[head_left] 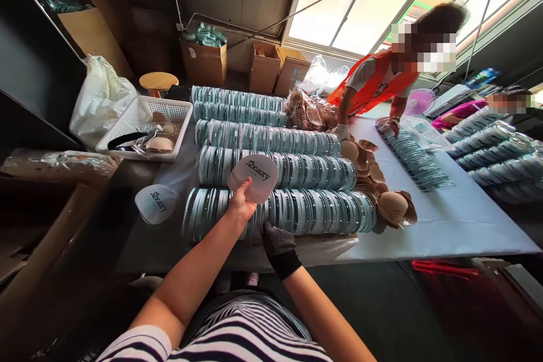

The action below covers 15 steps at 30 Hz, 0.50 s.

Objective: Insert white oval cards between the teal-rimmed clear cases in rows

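My left hand (pixel 240 203) holds up a clear rounded case lid printed "Sbeauty" (pixel 253 176) above the nearest row of stacked cases (pixel 314 210). My right hand (pixel 278 243), in a black dotted glove, rests against the front of that same row at the table's near edge; I cannot see what its fingers do. A second "Sbeauty" lid (pixel 156 202) lies flat on the table to the left. Beige foam cups (pixel 392 206) are piled at the right end of the rows.
Several more rows of cases (pixel 263 138) fill the table behind. A white basket (pixel 139 124) with cups stands at the left. A person in an orange vest (pixel 373 82) works at the far side. Cardboard boxes (pixel 203 59) line the back wall.
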Available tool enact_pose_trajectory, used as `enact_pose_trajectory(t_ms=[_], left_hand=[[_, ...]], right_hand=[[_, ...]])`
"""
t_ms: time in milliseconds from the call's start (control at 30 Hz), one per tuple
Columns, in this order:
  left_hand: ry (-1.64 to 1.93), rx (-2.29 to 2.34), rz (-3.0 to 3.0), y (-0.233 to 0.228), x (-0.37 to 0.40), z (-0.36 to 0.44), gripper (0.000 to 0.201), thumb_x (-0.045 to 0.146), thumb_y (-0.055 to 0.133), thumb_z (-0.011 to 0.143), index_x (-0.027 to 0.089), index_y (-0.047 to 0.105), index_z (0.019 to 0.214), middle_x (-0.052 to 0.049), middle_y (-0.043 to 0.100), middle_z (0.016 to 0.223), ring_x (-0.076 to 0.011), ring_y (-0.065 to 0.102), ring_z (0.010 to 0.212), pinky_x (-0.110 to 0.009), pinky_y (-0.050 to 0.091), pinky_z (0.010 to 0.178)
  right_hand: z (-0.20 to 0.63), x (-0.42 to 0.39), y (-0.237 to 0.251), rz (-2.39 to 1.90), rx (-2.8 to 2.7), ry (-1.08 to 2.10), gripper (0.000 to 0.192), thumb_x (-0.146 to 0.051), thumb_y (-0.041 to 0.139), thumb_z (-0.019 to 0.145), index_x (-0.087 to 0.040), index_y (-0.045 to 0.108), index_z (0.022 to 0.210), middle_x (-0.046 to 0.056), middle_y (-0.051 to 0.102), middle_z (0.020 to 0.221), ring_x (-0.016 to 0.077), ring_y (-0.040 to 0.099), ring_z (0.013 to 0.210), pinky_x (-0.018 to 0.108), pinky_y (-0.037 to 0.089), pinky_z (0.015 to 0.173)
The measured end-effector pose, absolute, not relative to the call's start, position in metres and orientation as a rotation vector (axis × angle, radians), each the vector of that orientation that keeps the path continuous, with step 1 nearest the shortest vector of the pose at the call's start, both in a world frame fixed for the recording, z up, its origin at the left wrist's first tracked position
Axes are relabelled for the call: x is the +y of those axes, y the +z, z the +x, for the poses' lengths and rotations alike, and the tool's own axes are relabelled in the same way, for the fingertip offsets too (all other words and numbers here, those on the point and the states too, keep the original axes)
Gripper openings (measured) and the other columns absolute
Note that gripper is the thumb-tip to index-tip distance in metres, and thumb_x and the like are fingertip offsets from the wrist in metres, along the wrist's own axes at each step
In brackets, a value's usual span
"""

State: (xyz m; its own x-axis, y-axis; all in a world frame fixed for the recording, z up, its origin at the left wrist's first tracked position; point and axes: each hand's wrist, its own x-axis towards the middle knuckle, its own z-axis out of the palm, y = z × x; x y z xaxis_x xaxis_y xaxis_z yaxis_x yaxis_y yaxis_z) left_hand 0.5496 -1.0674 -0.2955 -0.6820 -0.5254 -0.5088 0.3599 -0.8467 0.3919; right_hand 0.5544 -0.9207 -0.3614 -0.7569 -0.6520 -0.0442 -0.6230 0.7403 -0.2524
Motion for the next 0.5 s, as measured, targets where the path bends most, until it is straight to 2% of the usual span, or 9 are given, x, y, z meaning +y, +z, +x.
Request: enact_pose_trajectory(t_ms=[67,133,267,333,433,500], left_hand=[[-2.502,-0.348,0.88,-0.292,-1.069,0.551,0.027,0.014,0.067,0.082,0.02,0.066,0.108,-0.008,0.073,0.106,-0.023,0.068,0.1,-0.043,0.054,0.092],[-2.519,-0.344,0.879,-0.29,-1.07,0.553,0.025,0.015,0.065,0.083,0.019,0.066,0.108,-0.008,0.073,0.104,-0.0229,0.069,0.097,-0.044,0.055,0.09],[-2.483,-0.397,0.839,-0.291,-1.067,0.556,0.024,0.013,0.066,0.083,0.018,0.066,0.106,-0.007,0.073,0.105,-0.0215,0.068,0.099,-0.042,0.055,0.091],[-2.451,-0.44,0.826,-0.294,-1.064,0.556,0.025,0.014,0.067,0.082,0.019,0.066,0.107,-0.008,0.073,0.109,-0.0217,0.067,0.102,-0.041,0.054,0.092],[-2.409,-0.512,0.784,-0.295,-1.058,0.555,0.033,0.012,0.069,0.08,0.02,0.065,0.111,-0.007,0.072,0.11,-0.0219,0.066,0.104,-0.041,0.054,0.092],[-2.385,-0.581,0.74,-0.295,-1.052,0.556,0.039,0.011,0.072,0.076,0.021,0.065,0.112,-0.007,0.072,0.11,-0.0219,0.067,0.103,-0.039,0.055,0.091]], right_hand=[[0.555,-0.92,-0.357,-0.992,2.734,-0.422,0.022,-0.018,0.042,0.092,-0.018,0.065,0.092,0.013,0.073,0.085,0.0217,0.069,0.079,0.026,0.044,0.064],[0.557,-0.917,-0.356,-0.861,2.553,-0.694,0.02,-0.021,0.044,0.091,-0.018,0.063,0.098,0.011,0.072,0.082,0.0189,0.068,0.071,0.025,0.045,0.061],[0.558,-0.912,-0.359,-0.714,2.069,-1.179,0.042,-0.034,0.032,0.094,-0.017,0.048,0.129,0.0,0.064,0.067,0.0119,0.055,0.047,0.022,0.043,0.048],[0.552,-0.909,-0.355,-0.722,1.99,-1.286,0.047,-0.042,0.031,0.093,-0.015,0.054,0.123,-0.002,0.058,0.059,0.0121,0.05,0.042,0.023,0.043,0.044],[0.528,-0.902,-0.336,-0.735,2.227,-1.352,0.049,-0.053,0.038,0.088,-0.014,0.066,0.1,0.004,0.063,0.062,0.0158,0.059,0.053,0.026,0.048,0.052],[0.507,-0.898,-0.315,-0.731,2.5,-1.505,0.052,-0.054,0.038,0.09,-0.014,0.064,0.11,0.01,0.07,0.085,0.0191,0.066,0.075,0.03,0.052,0.067]])
